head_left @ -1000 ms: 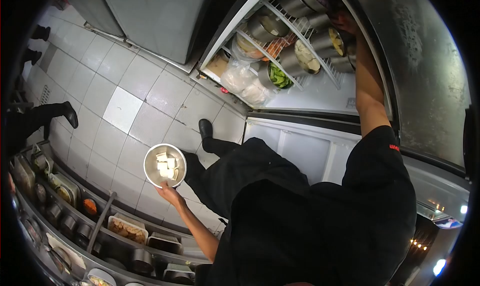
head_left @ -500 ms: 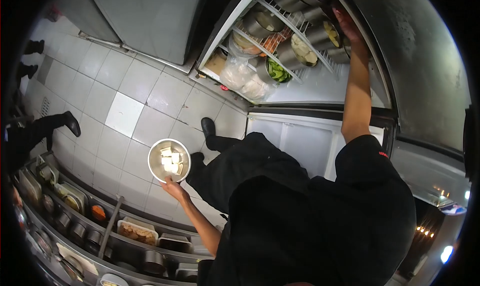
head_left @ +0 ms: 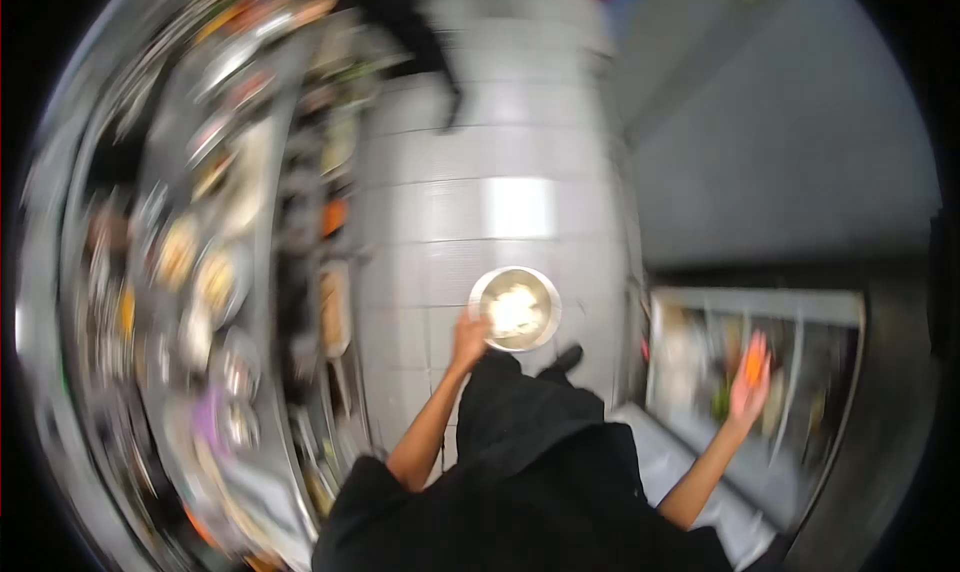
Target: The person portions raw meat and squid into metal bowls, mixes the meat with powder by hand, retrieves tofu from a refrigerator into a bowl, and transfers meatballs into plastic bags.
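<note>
My left hand [head_left: 469,338] grips the rim of a round metal bowl [head_left: 551,290], held over the floor in front of my legs. Pale, blocky pieces [head_left: 515,309] lie inside the bowl, blurred by motion. On the right, my right hand [head_left: 746,397] is in front of the open fridge with an orange piece [head_left: 754,362] held along its fingers. The orange piece looks like carrot, but blur hides its exact kind. Behind that hand, the fridge [head_left: 757,297] shows wire shelves and smeared containers.
A long counter [head_left: 265,222] with several bowls and food containers runs down the left. A person in dark clothes [head_left: 400,17] stands at the far end of the tiled floor [head_left: 415,212]. A grey cabinet [head_left: 760,142] is at the upper right.
My view has swung round, with the counter now along the left. My right hand has come out from the upper fridge shelves and now holds an orange piece. The bowl stays in my left hand.
</note>
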Tool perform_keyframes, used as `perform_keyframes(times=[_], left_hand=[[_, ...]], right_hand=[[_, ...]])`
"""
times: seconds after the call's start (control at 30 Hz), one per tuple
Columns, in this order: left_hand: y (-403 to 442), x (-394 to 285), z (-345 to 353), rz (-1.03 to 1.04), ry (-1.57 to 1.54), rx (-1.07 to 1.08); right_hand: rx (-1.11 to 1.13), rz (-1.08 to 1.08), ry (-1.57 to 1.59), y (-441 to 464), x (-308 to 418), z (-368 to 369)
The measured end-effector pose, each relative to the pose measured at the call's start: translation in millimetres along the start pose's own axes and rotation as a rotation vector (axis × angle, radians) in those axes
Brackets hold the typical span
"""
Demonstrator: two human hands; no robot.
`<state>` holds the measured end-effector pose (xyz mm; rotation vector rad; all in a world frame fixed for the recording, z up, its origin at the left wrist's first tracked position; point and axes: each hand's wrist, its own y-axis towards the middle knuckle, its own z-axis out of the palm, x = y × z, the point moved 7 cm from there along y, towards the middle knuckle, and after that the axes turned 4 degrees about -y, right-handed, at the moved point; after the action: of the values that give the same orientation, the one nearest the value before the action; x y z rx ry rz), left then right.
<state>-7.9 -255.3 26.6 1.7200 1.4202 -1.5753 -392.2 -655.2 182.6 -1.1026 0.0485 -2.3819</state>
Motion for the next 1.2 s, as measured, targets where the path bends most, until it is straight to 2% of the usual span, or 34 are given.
perform_keyframes(times=[0.07, 0.1, 0.13, 0.17, 0.2, 0.23, 0.27, 0.3, 0.33, 0.4, 0.43, 0.5, 0.6, 0.67, 0.7, 0.77, 0.8, 0.83, 0.9, 0.97, 1.03, 1.1, 1.13, 1.17, 1.2], left_hand=[[-14, -6, -31, -0.02, -0.104, -0.134], [-22, -17, -53, -0.004, -0.147, -0.154], [-36, -22, -85, 0.006, -0.15, -0.249], [-46, -26, -105, -0.01, -0.134, -0.299], [-55, -30, -119, -0.026, -0.121, -0.335], [-29, -13, -180, -0.071, -0.183, -0.379], [-37, 8, -207, -0.122, -0.253, -0.486], [-47, 23, -222, -0.169, -0.315, -0.585], [-66, 11, -245, -0.232, -0.359, -0.633], [-88, 24, -286, -0.111, -0.38, -0.836], [-99, 27, -298, -0.108, -0.385, -0.857], [-128, 31, -330, -0.135, -0.444, -1.035], [-153, 35, -356, -0.164, -0.668, -1.237], [-151, 15, -375, -0.182, -0.77, -1.34], [-146, 5, -390, -0.163, -0.766, -1.401], [-139, 37, -411, -0.255, -0.717, -1.417], [-132, 37, -421, -0.316, -0.683, -1.471], [-114, 35, -430, -0.324, -0.703, -1.485], [-92, -1, -466, -0.11, -0.806, -1.554], [-81, -22, -494, -0.179, -0.719, -1.588], [-75, -36, -507, -0.257, -0.629, -1.574], [-65, -40, -519, -0.176, -0.749, -1.628], [-68, -24, -513, -0.242, -0.827, -1.662], [-63, -16, -512, -0.249, -0.837, -1.633], [-63, -17, -517, -0.215, -0.838, -1.704]], right_hand=[[0.093, 0.265, 0.201, 21, -86, 3], [0.044, 0.306, 0.082, 29, -130, 14], [0.122, 0.399, -0.012, 34, -180, 29], [0.229, 0.458, -0.152, 26, -219, 69], [0.436, 0.532, -0.155, 34, -265, 87], [0.376, 0.665, -0.224, 20, -329, 187], [0.451, 0.767, -0.246, 5, -368, 236], [0.539, 0.835, -0.299, -8, -392, 275], [0.625, 0.906, -0.351, -29, -415, 320], [0.767, 0.96, -0.506, -69, -451, 403], [0.787, 0.967, -0.509, -75, -471, 428], [0.931, 1.174, -0.472, -104, -518, 480], [1.029, 1.288, -0.479, -126, -578, 541], [1.052, 1.278, -0.509, -123, -609, 593], [1.107, 1.178, -0.527, -114, -625, 626], [1.174, 0.974, -0.617, -100, -650, 690], [1.191, 1.016, -0.611, -89, -669, 722], [1.156, 0.939, -0.669, -74, -682, 754], [1.127, 0.792, -0.776, -65, -703, 813], [1.168, 0.741, -0.69, -70, -709, 872], [1.194, 0.71, -0.686, -78, -719, 911], [1.253, 0.66, -0.645, -77, -734, 942], [1.243, 0.661, -0.662, -75, -740, 948], [1.227, 0.652, -0.631, -66, -742, 958], [1.206, 0.64, -0.597, -55, -743, 966]])
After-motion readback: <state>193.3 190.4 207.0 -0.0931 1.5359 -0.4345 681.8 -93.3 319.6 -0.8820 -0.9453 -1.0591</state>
